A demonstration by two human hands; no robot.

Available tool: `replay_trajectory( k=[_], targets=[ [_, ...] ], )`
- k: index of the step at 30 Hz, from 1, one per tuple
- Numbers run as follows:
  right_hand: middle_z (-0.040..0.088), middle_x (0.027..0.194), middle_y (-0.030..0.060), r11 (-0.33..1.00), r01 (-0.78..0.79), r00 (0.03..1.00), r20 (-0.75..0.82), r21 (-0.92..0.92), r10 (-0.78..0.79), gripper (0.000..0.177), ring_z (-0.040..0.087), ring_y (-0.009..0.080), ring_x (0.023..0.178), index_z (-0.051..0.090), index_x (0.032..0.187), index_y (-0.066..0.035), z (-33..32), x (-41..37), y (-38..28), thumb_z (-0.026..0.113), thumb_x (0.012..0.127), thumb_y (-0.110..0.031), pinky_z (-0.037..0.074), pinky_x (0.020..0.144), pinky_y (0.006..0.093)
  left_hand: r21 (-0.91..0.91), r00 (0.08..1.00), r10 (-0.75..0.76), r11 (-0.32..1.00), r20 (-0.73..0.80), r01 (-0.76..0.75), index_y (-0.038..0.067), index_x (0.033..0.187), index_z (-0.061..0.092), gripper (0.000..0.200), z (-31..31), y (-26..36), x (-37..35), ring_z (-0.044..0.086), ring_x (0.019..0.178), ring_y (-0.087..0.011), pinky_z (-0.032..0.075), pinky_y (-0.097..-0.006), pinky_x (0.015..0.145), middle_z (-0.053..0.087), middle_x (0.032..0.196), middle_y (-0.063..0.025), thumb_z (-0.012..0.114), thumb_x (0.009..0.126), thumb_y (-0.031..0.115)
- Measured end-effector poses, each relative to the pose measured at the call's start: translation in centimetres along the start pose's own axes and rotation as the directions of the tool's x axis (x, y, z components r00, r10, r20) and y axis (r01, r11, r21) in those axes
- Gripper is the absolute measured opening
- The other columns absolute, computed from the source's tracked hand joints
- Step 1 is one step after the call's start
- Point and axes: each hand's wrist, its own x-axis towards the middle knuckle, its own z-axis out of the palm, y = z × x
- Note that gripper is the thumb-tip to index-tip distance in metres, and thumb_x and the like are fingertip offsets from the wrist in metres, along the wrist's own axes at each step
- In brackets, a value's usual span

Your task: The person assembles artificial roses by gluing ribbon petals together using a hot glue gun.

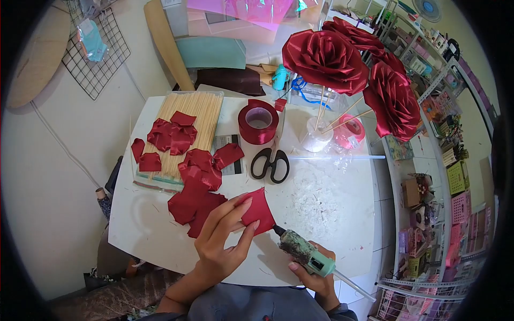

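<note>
My left hand (222, 241) pinches a red satin ribbon petal (259, 212) between thumb and fingers, above the front of the white table. My right hand (317, 273) is wrapped round a green hot glue gun (305, 251) with a glue stick (354, 285) jutting from its back. The gun's dark nozzle meets the petal's lower right corner. Left of my left hand lies a pile of cut red petals (198, 203). Black-handled scissors (270, 165) rest beyond the petal, just in front of a roll of red ribbon (258, 122).
Bamboo sticks (206, 115) in a pack carry more red petals (172, 134). Finished red fabric roses (326, 60) on sticks stand in a white holder (316, 136) at the back right. Beside it sits a pink tape roll (350, 131). Crowded shelves (460, 176) line the right side.
</note>
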Motion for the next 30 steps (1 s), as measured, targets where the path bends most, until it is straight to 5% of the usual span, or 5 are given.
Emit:
replay_trajectory(
  k=[14,19,21,24,30],
  targets=[
    [0.052,0.061,0.0075,0.974,0.192,0.981,0.005,-0.117,-0.193,0.022,0.051,0.0163,0.05,0.058,0.076,0.001,0.1,0.3,0.7,0.067,0.069,-0.018,0.041,0.046,0.0255,-0.041,1.0,-0.003,0.999,0.017,0.004,-0.004,0.101,0.053,0.046,0.1,-0.3,-0.3,0.053,0.086,-0.0166,0.053,-0.0207,0.061,0.048,0.103,-0.015,0.069,0.058,-0.008],
    [0.052,0.062,0.0085,0.986,0.133,0.991,-0.021,-0.099,-0.135,0.02,0.051,0.0168,0.051,0.058,0.076,0.001,0.1,0.2,0.3,0.067,0.069,-0.016,0.04,0.046,0.0258,-0.035,0.999,-0.003,0.999,0.035,0.004,-0.005,0.102,0.051,0.046,-0.2,-0.3,-0.3,0.052,0.088,-0.0174,0.054,-0.0216,0.063,0.046,0.105,-0.0151,0.068,0.059,-0.009],
    [0.052,0.063,0.009,0.984,0.14,0.989,-0.033,-0.114,-0.144,0.02,0.051,0.017,0.052,0.057,0.077,0.001,0.0,0.3,0.2,0.066,0.069,-0.015,0.04,0.047,0.026,-0.15,0.994,-0.11,0.983,-0.011,0.107,-0.006,0.105,0.047,0.05,-0.2,-0.3,-0.7,0.051,0.091,-0.0183,0.054,-0.0235,0.066,0.041,0.109,-0.0146,0.066,0.06,-0.011],
    [0.051,0.068,0.0121,0.987,0.093,0.961,-0.247,-0.135,-0.124,0.019,0.052,0.0237,0.057,0.054,0.077,0.003,0.0,0.5,0.6,0.065,0.069,-0.01,0.041,0.049,0.0286,-0.282,0.986,-0.161,0.949,-0.054,0.139,-0.007,0.109,0.042,0.053,-0.4,-0.6,-0.9,0.05,0.094,-0.0191,0.053,-0.0255,0.069,0.037,0.111,-0.0139,0.063,0.061,-0.013],
    [0.047,0.084,0.0205,0.779,0.122,0.933,-0.196,-0.615,-0.301,0.029,0.052,0.0346,0.066,0.047,0.086,0.008,-1.8,1.7,0.0,0.063,0.065,-0.005,0.044,0.056,0.0364,-0.447,0.971,-0.24,0.869,-0.005,0.212,-0.005,0.112,0.042,0.055,-0.8,0.2,-0.1,0.05,0.091,-0.0152,0.052,-0.0224,0.068,0.038,0.108,-0.0131,0.063,0.062,-0.013]
  ],
)
